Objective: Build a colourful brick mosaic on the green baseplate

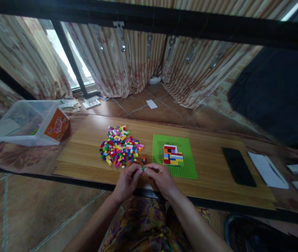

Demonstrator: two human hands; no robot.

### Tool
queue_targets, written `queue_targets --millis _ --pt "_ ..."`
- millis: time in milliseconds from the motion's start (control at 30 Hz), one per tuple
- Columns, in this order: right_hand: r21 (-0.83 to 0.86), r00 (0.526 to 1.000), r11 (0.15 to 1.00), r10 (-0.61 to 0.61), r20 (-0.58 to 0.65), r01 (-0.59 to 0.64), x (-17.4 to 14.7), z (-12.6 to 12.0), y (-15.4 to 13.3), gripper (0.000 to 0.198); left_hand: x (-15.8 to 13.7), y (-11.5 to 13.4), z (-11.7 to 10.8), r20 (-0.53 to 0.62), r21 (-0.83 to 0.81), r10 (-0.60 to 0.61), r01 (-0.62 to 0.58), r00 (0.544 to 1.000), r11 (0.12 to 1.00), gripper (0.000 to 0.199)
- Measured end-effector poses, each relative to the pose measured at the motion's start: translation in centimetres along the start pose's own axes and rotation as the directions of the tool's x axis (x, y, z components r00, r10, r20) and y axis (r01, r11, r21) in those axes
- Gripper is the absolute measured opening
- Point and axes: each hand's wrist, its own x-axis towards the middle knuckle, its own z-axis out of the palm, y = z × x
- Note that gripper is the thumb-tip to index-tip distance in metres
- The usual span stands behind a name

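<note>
My left hand point(128, 179) and my right hand point(161, 176) meet at the table's front edge. Between their fingertips is a small green brick point(143, 168), pinched from both sides and partly covered by the fingers. Just beyond them lies a loose pile of small coloured bricks point(121, 147). A few single bricks, one of them brownish red point(143, 159), rest between the pile and my hands. To the right, a green baseplate point(188, 164) carries a low block of multicoloured bricks point(173, 155) built up in layers.
A clear plastic bin point(28, 138) with an orange label stands at the left. On the right are a black phone-like slab point(238, 166) and white paper point(268, 169). The wooden board point(83, 154) lies under the bricks. A dark metal bar point(149, 14) crosses above.
</note>
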Motion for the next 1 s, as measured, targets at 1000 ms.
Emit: queue_targets --millis 1000 --pt "-0.726 0.812 0.675 -0.493 -0.312 0.131 5.0 -12.8 -1.2 0.025 0.4 0.0 0.9 -0.056 0.181 0.012 -0.001 0.998 0.984 0.022"
